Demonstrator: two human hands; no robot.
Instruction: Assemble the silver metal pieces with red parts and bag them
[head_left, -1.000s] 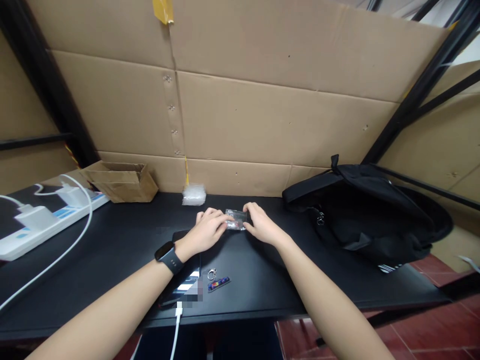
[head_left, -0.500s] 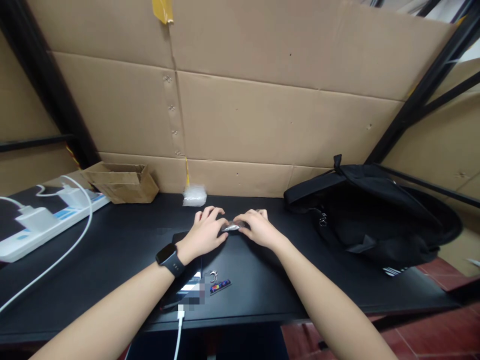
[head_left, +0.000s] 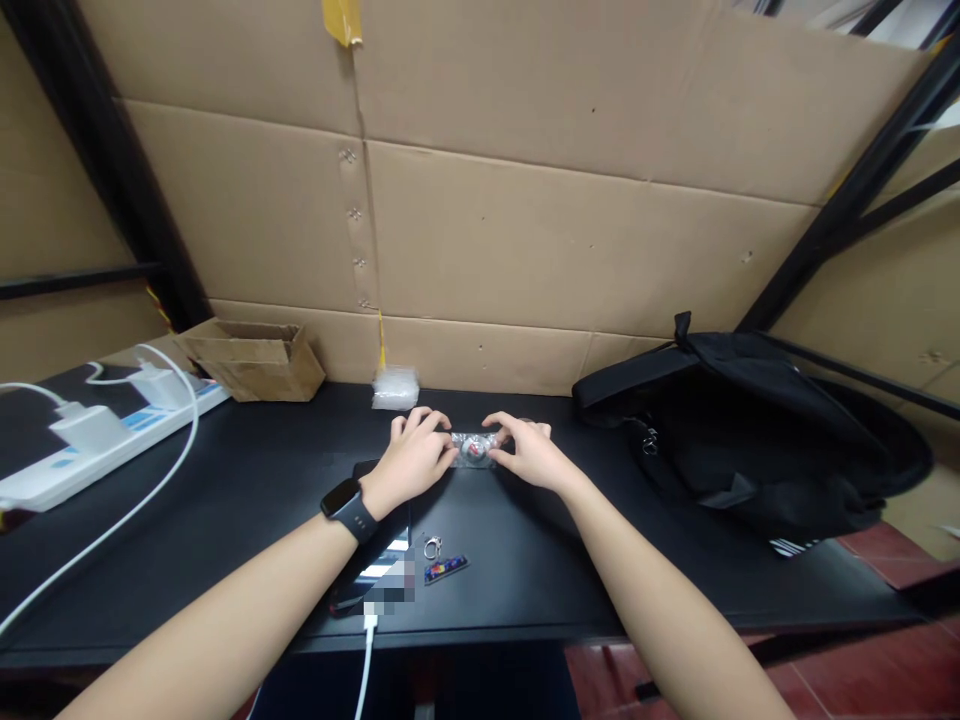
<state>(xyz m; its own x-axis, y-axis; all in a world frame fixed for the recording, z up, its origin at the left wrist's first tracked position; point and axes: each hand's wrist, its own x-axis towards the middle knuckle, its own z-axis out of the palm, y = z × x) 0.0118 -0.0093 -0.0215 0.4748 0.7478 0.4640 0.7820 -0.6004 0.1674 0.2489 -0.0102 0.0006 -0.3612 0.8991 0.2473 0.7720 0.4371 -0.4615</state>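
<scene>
A small clear plastic packet (head_left: 473, 450) with a round, pale, red-marked item inside lies between my hands, low over the black table. My left hand (head_left: 414, 450) has its thumb and forefinger on the packet's left end. On the right end are the thumb and forefinger of my right hand (head_left: 529, 452), with the other fingers curled behind. A black watch (head_left: 347, 503) is on my left wrist. Nearer to me lie a phone (head_left: 382, 560), partly under my left forearm, and a keychain (head_left: 445, 570) with a metal clasp and a colourful strip.
A white power strip (head_left: 142, 437) with plugged-in chargers is at the left, its cable looping over the table. An open cardboard box (head_left: 259, 370) and a bubble-wrapped bundle (head_left: 395, 388) sit by the cardboard back wall. A black backpack (head_left: 739, 440) fills the right side.
The packet has turned so that its face and the round item show, where before it looked narrow and crumpled. My hands have moved slightly apart. The whole view has shifted a little.
</scene>
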